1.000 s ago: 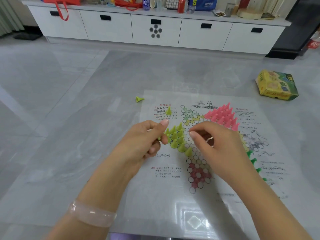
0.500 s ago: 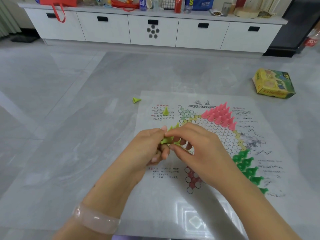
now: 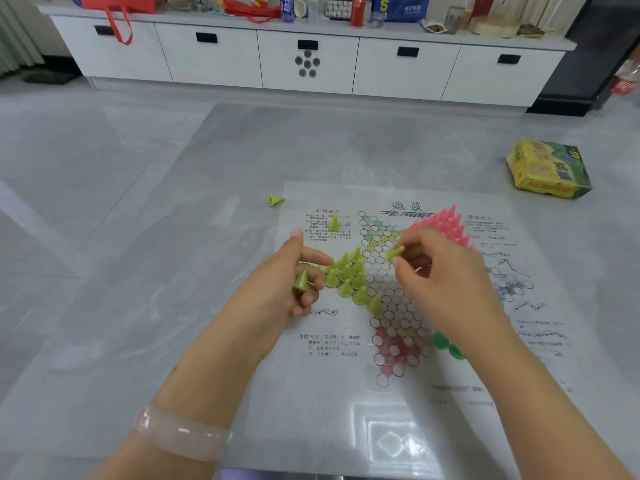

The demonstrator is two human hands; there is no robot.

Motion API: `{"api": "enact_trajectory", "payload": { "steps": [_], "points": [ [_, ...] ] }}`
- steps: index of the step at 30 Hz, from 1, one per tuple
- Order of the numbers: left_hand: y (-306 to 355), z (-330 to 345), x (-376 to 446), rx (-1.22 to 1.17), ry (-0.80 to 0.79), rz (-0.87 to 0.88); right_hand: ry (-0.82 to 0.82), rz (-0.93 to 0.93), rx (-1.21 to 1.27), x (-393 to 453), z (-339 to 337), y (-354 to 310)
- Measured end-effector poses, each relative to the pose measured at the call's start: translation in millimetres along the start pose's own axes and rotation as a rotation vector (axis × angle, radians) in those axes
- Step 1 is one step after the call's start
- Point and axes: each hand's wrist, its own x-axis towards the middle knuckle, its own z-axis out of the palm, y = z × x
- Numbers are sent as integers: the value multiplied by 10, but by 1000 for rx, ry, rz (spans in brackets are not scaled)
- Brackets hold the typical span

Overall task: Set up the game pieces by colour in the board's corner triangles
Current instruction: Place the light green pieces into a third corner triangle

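A paper game board point(image 3: 408, 393) lies flat on the grey surface. Several yellow-green cone pieces point(image 3: 348, 275) stand in its left triangle and several pink cones point(image 3: 446, 221) in the far right triangle. Dark green pieces point(image 3: 446, 344) peek out beside my right wrist. My left hand point(image 3: 294, 285) holds a yellow-green cone point(image 3: 302, 280) in its curled fingers. My right hand point(image 3: 440, 282) pinches another yellow-green cone point(image 3: 394, 252) above the board's middle. One cone point(image 3: 333, 223) stands on the printed text, and one point(image 3: 275, 200) lies off the board.
A yellow and green cardboard box point(image 3: 549, 169) lies at the far right. A white cabinet point(image 3: 308, 60) with cans, bottles and bags on top runs along the back. A pale bangle point(image 3: 180, 434) circles my left wrist.
My hands were together over the green cluster; now they have parted, and my right hand has moved right with a yellow-green cone taken from the left.
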Motion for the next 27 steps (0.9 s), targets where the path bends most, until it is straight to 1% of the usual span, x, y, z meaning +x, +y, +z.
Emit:
{"api": "enact_trajectory", "payload": {
  "steps": [2,5,8,19,27],
  "points": [
    [15,-9,3,-46,9,-21,-73,34,-131,5,-1,69],
    [6,-27,7,-44,32,0,-180,20,-259,-7,39,95],
    [-13,-42,9,-36,34,43,-211,-7,-327,-3,85,84],
    [-28,-103,47,-93,57,96,-226,-43,-344,13,144,100],
    [-18,-108,38,-103,61,94,-233,-50,-330,7,139,130]
  ]
}}
